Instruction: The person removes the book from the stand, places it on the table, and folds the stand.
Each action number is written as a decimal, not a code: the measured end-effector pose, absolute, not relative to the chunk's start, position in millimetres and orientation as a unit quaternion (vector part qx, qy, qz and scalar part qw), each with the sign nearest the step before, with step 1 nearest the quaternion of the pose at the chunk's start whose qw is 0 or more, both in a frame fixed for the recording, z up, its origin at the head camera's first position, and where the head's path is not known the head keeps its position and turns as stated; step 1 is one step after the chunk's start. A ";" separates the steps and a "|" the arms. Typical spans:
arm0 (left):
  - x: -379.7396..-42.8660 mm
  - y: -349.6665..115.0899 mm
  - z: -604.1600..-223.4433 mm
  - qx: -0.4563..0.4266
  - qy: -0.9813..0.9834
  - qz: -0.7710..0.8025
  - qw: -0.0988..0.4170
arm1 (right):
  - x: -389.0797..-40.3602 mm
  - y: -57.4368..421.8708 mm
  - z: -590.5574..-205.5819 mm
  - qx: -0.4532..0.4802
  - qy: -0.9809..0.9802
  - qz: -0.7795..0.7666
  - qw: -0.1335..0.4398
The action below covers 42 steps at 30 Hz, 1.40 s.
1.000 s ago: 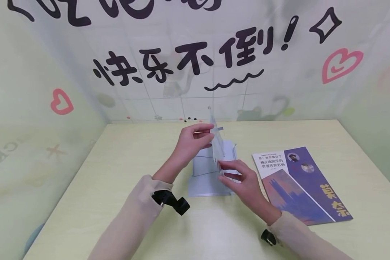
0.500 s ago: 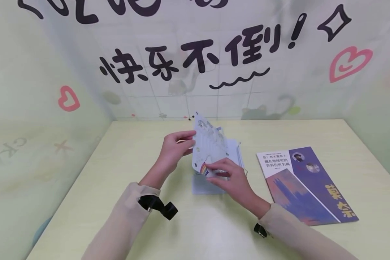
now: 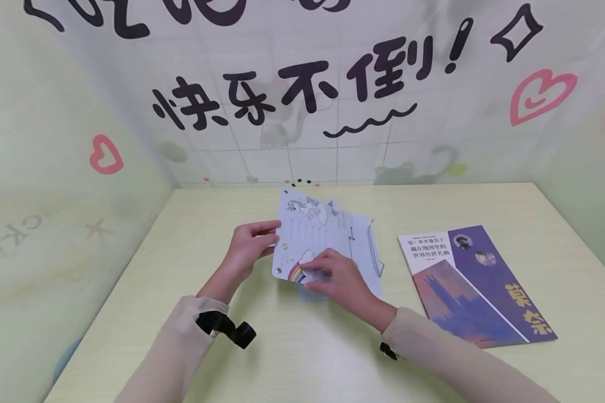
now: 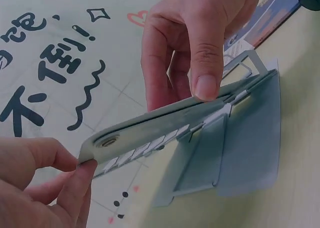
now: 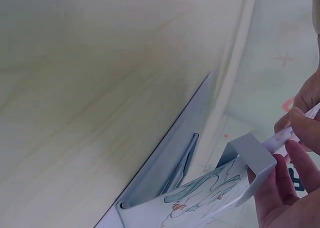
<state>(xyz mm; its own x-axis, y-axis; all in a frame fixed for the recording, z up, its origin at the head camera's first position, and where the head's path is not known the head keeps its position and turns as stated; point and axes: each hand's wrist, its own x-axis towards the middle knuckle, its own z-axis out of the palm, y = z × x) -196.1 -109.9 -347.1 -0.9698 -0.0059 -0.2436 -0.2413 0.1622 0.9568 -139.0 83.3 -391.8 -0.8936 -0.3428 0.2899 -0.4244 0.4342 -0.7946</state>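
Observation:
A light-blue book stand (image 3: 307, 232) with a printed unicorn and rainbow is held tilted in both hands at mid-table. Its flat blue base plate (image 4: 252, 138) shows beneath the raised panel in the left wrist view. My left hand (image 3: 249, 246) pinches the panel's left edge between thumb and fingers. At the lower edge, by the rainbow, my right hand (image 3: 339, 274) grips with thumb and fingertips. The right wrist view shows a folded ledge (image 5: 252, 155) at the panel's edge, right at the right hand's fingers. A wire prop (image 3: 375, 249) sticks out on the right side.
A purple book (image 3: 476, 285) with a painting on its cover lies flat on the pale wooden table (image 3: 302, 358), right of the stand. Printed cloth walls (image 3: 242, 162) close off the back and both sides.
The stand's panel has turned from nearly edge-on to show its printed face, leaning lower and leftward. Both hands moved left with it, keeping their grip. The purple book stays put.

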 end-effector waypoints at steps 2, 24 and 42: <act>-196.6 -114.4 -352.8 -0.086 0.756 0.642 0.097 | -140.4 79.5 -392.7 0.221 -0.863 0.453 0.034; -196.9 -137.3 -412.4 -0.087 0.791 0.593 0.119 | -144.4 49.0 -407.4 0.265 -0.939 0.220 -0.007; -200.7 -138.2 -423.7 -0.096 0.789 0.595 0.120 | -151.7 74.1 -387.2 0.237 -0.929 0.278 -0.052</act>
<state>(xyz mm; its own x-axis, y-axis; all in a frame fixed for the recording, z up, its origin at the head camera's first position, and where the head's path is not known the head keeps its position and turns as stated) -200.7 -138.2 -423.7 -0.9524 -0.0086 -0.3047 -0.2953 0.2739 0.9153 -151.7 74.1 -387.2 -0.8820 -0.4699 0.0363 -0.4125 0.7324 -0.5416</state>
